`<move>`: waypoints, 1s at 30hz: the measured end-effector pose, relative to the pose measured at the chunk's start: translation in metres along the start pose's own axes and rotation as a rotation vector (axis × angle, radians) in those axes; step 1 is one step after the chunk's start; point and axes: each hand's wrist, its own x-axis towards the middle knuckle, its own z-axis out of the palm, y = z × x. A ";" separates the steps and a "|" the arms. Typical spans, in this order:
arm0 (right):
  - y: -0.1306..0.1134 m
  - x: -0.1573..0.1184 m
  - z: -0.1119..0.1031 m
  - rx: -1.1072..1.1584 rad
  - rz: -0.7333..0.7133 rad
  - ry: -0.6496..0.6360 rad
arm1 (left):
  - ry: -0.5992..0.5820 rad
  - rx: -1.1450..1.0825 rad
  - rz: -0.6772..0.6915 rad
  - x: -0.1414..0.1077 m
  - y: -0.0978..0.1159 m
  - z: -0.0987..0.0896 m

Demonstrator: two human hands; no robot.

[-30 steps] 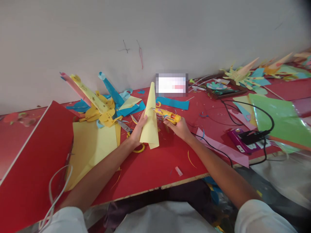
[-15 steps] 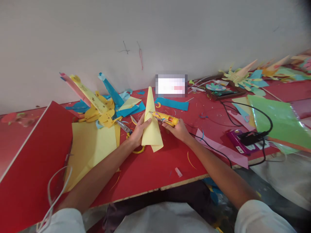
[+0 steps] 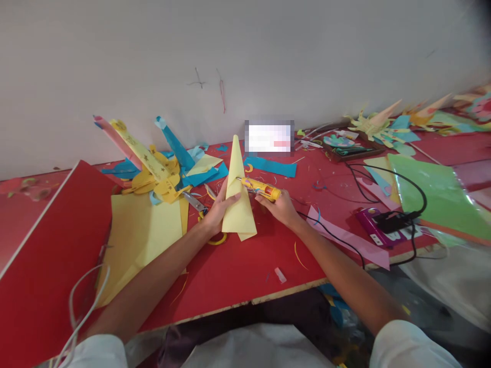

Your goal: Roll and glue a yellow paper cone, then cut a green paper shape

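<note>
One pale yellow cone (image 3: 238,214) of paper, tip up, over the bench (image 3: 238,276), between the hands. Left hand (image 3: 217,213): fingers curled round its left flank, thumb across the front. Right hand (image 3: 284,207): fingers wrapped round one glue gun (image 3: 264,189), nozzle at the cone's face; contact unclear. Paper probably light, springy, easily dented; grip gently, low toward the wide end. Left of it: one pink cone (image 3: 119,141), one starred cone (image 3: 141,154), one blue cone (image 3: 174,142), one pair of scissors (image 3: 194,201).
</note>
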 end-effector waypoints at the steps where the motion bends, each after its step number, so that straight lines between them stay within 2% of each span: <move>1: 0.000 0.000 0.000 0.003 0.000 0.001 | 0.002 0.001 0.003 0.000 0.000 0.000; 16: 0.003 0.001 -0.001 0.001 0.011 0.065 | -0.030 -0.025 0.013 -0.003 0.005 0.007; 30: -0.003 0.000 -0.003 0.005 0.020 0.012 | 0.010 0.036 0.019 -0.004 0.006 0.008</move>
